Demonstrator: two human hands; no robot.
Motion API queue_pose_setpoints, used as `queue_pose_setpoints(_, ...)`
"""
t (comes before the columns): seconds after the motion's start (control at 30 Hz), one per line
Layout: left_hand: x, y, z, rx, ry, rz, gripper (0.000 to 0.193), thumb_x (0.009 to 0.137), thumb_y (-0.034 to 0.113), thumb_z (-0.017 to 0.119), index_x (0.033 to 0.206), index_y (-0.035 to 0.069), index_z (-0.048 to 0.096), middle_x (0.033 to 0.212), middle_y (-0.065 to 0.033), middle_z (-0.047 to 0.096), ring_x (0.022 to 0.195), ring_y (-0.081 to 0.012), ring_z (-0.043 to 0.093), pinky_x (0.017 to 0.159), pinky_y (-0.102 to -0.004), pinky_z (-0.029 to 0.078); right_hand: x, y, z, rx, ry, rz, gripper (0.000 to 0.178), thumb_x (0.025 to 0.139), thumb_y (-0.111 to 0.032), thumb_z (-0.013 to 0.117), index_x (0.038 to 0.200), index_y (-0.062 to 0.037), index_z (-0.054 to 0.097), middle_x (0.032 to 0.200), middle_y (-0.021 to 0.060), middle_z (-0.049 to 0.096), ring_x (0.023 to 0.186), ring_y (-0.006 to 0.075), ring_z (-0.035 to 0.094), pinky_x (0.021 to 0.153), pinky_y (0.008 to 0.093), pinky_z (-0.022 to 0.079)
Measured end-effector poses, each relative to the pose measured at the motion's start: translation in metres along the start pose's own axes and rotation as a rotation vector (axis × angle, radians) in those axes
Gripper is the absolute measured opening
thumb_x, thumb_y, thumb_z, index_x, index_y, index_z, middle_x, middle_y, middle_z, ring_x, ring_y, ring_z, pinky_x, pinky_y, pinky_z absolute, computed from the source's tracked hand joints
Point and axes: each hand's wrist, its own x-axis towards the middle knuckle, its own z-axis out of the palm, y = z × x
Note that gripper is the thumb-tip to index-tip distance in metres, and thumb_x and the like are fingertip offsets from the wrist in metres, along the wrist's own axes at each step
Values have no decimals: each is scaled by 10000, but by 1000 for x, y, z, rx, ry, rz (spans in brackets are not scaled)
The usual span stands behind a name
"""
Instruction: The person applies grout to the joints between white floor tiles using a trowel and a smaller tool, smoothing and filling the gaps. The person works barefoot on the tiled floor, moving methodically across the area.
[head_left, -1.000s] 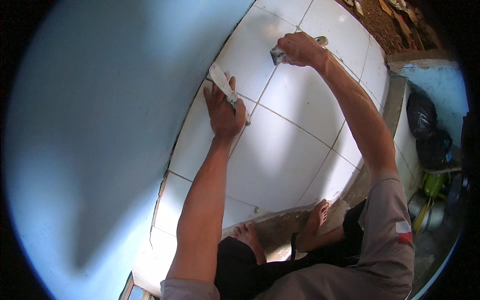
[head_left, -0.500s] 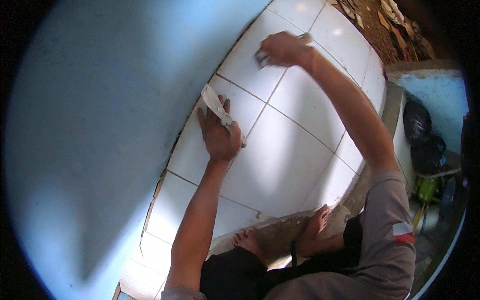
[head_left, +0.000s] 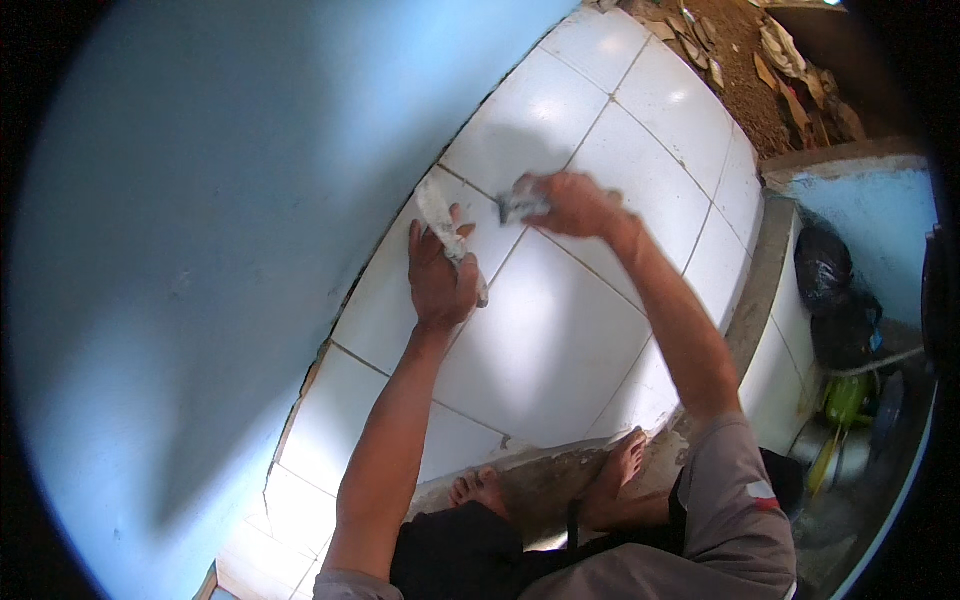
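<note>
My left hand (head_left: 440, 280) leans on the white tiles (head_left: 545, 320) close to the blue wall. A narrow flat tool, its blade (head_left: 433, 203) coated in whitish residue, is held under its thumb, with the dark handle end showing past the palm. My right hand (head_left: 572, 205) is closed round a scraper (head_left: 520, 207), smeared by motion. The scraper's greyish working end points left, low over or against the tiles near a grout line; whether it touches cannot be told.
The blue wall (head_left: 200, 250) rises along the left, with a dark, rough gap at the tile edge. Bare soil with debris (head_left: 735, 80) lies at the far right. Black plastic bags (head_left: 825, 270) and a green object (head_left: 848, 400) sit beyond a low ledge. My bare feet (head_left: 480, 490) stand at the near edge.
My right hand has come nearer with the scraper, from the far tiles to close beside my left hand. The left hand stays almost in place, still holding the flat tool.
</note>
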Motion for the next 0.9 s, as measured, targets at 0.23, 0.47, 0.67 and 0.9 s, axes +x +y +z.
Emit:
queue_pose_setpoints(0.23, -1, -9, 4, -557, 46, -237, 350, 934, 227, 461, 1064, -11, 683, 1042, -132, 646, 1184, -272, 557, 1049, -427, 434, -23, -61, 47, 229, 195, -136, 408, 841, -238, 771, 1204, -101, 643, 1024, 137, 715, 970, 334, 709, 831, 469, 561)
queue_pose_setpoints(0.47, -8, 23, -19, -664, -105, -374, 383, 989, 279, 450, 976, -20, 689, 1044, -91, 603, 861, -178, 562, 803, -344, 468, -88, -75, 76, 257, 1164, 150, 329, 869, -224, 799, 1133, -58, 693, 931, 85, 668, 877, 267, 650, 742, 369, 528)
queue_pose_setpoints(0.67, -18, 59, -14, -700, -176, -389, 462, 987, 318, 406, 959, -30, 710, 1072, -102, 631, 924, -199, 592, 849, -361, 474, -117, -84, 106, 1830, 410, 521, 302, 998, -281, 712, 1109, 0, 709, 862, 37, 670, 688, 111, 599, 593, 263, 483)
queue_pose_setpoints(0.9, -15, 55, -1, -781, -309, -488, 436, 967, 303, 414, 998, -23, 703, 1083, -96, 651, 906, -182, 589, 821, -344, 476, -90, -65, 109, 1602, 471, 248, 254, 995, -225, 701, 1081, 11, 738, 866, 45, 728, 715, 107, 652, 615, 256, 530)
